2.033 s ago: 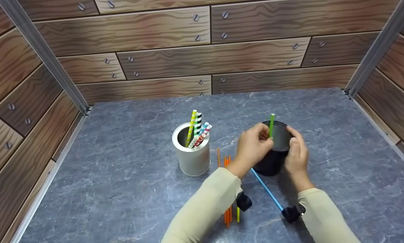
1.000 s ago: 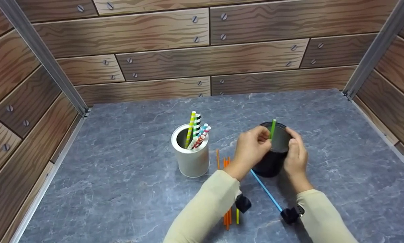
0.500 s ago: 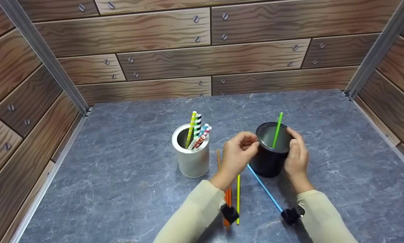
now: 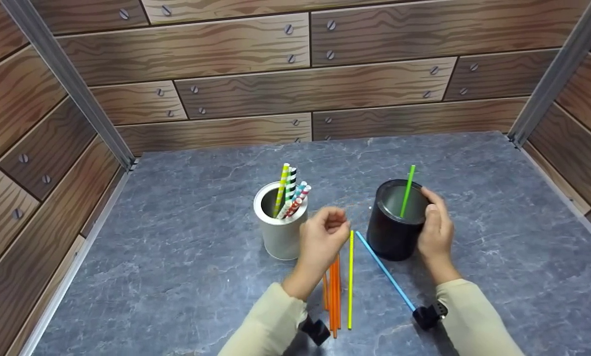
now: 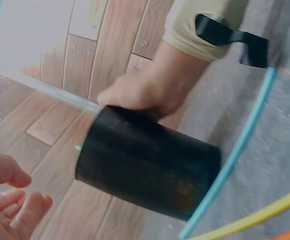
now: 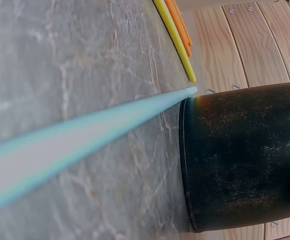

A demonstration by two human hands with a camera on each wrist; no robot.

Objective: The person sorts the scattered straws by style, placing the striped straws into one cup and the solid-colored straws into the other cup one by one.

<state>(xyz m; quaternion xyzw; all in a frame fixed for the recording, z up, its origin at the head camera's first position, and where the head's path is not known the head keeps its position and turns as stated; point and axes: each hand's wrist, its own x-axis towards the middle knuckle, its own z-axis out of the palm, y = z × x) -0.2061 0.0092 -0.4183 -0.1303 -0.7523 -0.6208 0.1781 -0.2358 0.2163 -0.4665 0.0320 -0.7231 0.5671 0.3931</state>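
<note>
My right hand (image 4: 436, 235) grips the side of a black cylindrical can (image 4: 394, 237), its fingers over the rim. One green straw (image 4: 408, 190) leans inside that can. My left hand (image 4: 322, 242) is in the air between the black can and a white can (image 4: 283, 240), fingers loosely bent and holding nothing. Below it several orange straws (image 4: 334, 301) lie on the table, partly covered by the hand. A yellow straw (image 4: 351, 282) and a blue straw (image 4: 384, 269) lie to their right. In the left wrist view, the thumb and fingers (image 5: 32, 212) are apart.
Several patterned paper straws (image 4: 290, 193) stand in the white can. The grey marbled table (image 4: 177, 237) is bounded by wood-print walls (image 4: 241, 89) with metal corner posts. Dark wrist cameras (image 4: 428, 316) sit on both sleeves.
My left hand has let go of the green straw, which now stands in the black can. It has moved left and toward me. My right hand keeps its grip on the can.
</note>
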